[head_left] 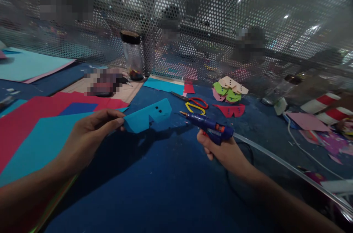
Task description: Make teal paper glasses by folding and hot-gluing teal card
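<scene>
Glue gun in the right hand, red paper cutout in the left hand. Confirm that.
Wrong colour: the head view shows the paper cutout in the left hand is blue, not red. The glue gun is in the right hand.

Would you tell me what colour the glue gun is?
The glue gun is blue, clearest in the head view.

The left hand (91, 130) pinches one end of a teal paper cutout shaped like glasses (147, 116), held above the dark blue felt-covered table (154, 189). Just right of the cutout, the right hand (223, 150) grips a blue hot-glue gun (209, 125), nozzle aimed toward the cutout. Beyond the glue gun lie red-and-yellow-handled scissors (193, 103).
</scene>
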`<state>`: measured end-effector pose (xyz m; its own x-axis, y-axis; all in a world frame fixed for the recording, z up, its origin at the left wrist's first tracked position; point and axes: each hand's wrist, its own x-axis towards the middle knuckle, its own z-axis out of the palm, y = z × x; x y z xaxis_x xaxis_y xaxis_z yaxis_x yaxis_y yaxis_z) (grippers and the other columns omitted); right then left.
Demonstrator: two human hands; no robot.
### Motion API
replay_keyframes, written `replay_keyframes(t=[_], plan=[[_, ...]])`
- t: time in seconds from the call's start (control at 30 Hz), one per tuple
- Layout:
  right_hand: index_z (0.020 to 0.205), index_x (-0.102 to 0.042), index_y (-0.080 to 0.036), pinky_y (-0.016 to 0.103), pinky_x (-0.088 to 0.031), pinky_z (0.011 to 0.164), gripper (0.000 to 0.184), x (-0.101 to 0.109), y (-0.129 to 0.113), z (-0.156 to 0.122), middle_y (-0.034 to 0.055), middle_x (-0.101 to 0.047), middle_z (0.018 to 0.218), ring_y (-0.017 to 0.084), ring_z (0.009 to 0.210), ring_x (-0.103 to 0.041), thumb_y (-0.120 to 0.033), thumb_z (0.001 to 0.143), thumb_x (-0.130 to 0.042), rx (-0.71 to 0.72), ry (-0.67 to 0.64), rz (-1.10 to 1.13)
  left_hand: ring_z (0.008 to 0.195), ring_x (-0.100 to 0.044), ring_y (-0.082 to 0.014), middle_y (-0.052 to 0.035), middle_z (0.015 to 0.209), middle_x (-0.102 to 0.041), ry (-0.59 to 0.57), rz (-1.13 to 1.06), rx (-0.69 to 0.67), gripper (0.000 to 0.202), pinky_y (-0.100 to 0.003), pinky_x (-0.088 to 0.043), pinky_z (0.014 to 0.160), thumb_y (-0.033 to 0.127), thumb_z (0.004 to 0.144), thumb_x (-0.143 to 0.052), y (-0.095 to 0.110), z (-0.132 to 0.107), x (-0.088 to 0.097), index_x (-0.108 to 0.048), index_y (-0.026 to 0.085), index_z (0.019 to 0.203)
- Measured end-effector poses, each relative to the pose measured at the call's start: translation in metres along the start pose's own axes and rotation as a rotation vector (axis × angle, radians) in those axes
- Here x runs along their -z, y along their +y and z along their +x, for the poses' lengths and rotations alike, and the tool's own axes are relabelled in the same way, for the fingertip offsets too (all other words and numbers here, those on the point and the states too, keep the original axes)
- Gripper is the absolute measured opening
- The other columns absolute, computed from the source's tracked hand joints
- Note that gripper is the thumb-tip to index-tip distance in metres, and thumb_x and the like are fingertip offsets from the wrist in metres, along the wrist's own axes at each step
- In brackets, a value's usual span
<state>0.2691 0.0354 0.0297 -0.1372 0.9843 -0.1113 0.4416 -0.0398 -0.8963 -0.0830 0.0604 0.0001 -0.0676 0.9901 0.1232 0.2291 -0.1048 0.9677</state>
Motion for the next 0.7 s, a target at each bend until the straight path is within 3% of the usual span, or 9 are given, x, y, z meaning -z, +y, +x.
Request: replay_keyframes(t=[0.2,0.4,0.7], plan=[[0.097,-0.065,-0.02,0.025,-0.047,0.052,0.034,0.008,0.004,0.011,-0.0049,-0.057,0.064,0.01,0.049,-0.054,-0.054,0.095,-0.062,0.025,0.045,-0.068,0.089,-0.064,-0.0181,-0.0001,0.093,-0.07,0.104,-0.108,0.084,0.023,-0.025,-0.053,0.08,0.043,0.082,-0.08,-0.004,0.005,0.005,-0.074,0.024,0.094],[0.099,-0.065,-0.019,0.024,-0.046,0.051,0.038,0.007,0.017,0.017,-0.0043,-0.057,0.065,0.01,0.051,-0.055,-0.056,0.093,-0.064,-0.029,0.012,-0.081,0.082,-0.064,-0.0142,0.0003,0.086,-0.068,0.213,-0.271,0.188,0.021,-0.018,-0.054,0.071,0.033,0.075,-0.085,0.004,0.008,0.004,-0.073,0.022,0.087],[0.099,-0.066,-0.019,0.025,-0.046,0.053,0.041,0.016,0.025,0.022,-0.0018,-0.059,0.065,0.013,0.054,-0.059,-0.059,0.093,-0.062,-0.027,-0.026,-0.19,0.084,-0.065,-0.0154,-0.0005,0.089,-0.07,0.213,-0.277,0.186,0.022,-0.019,-0.057,0.072,0.033,0.073,-0.085,-0.002,0.011,0.007,-0.074,0.022,0.088]])
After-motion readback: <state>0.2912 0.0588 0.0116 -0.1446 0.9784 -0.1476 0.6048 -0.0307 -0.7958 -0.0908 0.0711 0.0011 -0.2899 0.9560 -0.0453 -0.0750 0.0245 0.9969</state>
